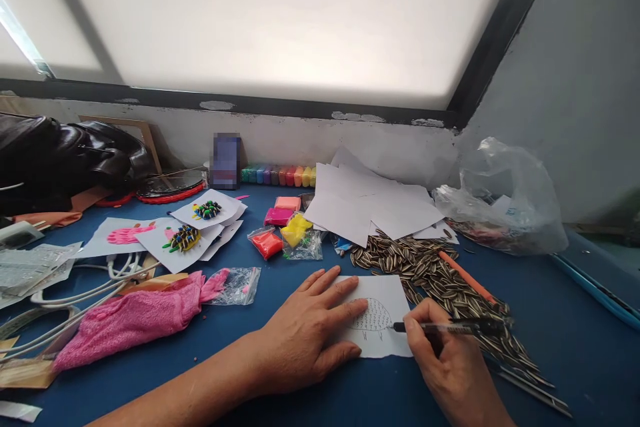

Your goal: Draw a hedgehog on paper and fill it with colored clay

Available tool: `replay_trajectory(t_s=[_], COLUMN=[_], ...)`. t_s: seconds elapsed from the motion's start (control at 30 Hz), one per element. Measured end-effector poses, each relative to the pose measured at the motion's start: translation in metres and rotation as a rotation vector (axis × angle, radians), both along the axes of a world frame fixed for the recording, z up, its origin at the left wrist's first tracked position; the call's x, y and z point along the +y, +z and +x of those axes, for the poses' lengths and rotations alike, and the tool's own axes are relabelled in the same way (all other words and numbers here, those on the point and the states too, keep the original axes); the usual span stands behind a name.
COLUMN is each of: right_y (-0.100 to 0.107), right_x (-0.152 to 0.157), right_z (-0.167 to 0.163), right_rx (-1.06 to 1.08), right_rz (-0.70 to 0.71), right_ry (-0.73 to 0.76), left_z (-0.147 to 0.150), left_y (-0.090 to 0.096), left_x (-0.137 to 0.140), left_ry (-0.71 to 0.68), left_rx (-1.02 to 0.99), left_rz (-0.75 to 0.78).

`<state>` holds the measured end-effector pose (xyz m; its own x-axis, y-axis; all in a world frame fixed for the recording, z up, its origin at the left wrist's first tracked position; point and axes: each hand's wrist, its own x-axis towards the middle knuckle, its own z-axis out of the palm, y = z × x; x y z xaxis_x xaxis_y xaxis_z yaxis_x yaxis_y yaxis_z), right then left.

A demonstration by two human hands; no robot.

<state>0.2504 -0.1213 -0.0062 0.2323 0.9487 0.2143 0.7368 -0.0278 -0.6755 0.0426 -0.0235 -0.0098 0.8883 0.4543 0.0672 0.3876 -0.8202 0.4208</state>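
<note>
A small white sheet of paper (385,347) lies on the blue table, bearing a pen drawing (373,317) of a rounded body filled with short marks and little legs below. My left hand (315,330) rests flat on the sheet's left part with fingers spread, covering some of the drawing. A black pen (450,327) is pinched in my right hand (445,360), its tip at the drawing's right edge. Just beyond my right hand spreads a heap of striped sunflower seeds (400,260), with an orange stick-like piece (467,277) on top.
White sheets (370,197) are stacked behind the seeds. A clear plastic bag (515,200) stands at right. Bagged red clay (267,242) and yellow clay (296,229) lie mid-table. Decorated cards (175,247), a pink cloth (135,317) and white cables (95,297) occupy the left.
</note>
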Motion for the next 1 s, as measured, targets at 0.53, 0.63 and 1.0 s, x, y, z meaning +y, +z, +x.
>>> replay_trajectory(t_s=[0.53,0.63,1.0], right_y=[0.033,0.035,0.021], right_x=[0.002,0.002,-0.005], right_z=[0.037,0.039,0.021], right_rx=[0.240,0.226,-0.227], right_rz=[-0.209,-0.183,0.005], right_ry=[-0.022,0.018,0.011], left_z=[-0.001,-0.002,-0.002], left_y=[0.003,0.003,0.008], left_x=[0.000,0.000,0.002], left_ry=[0.035,0.026,0.042], left_rx=[-0.027,-0.059,-0.078], left_rz=[-0.090,-0.087,-0.167])
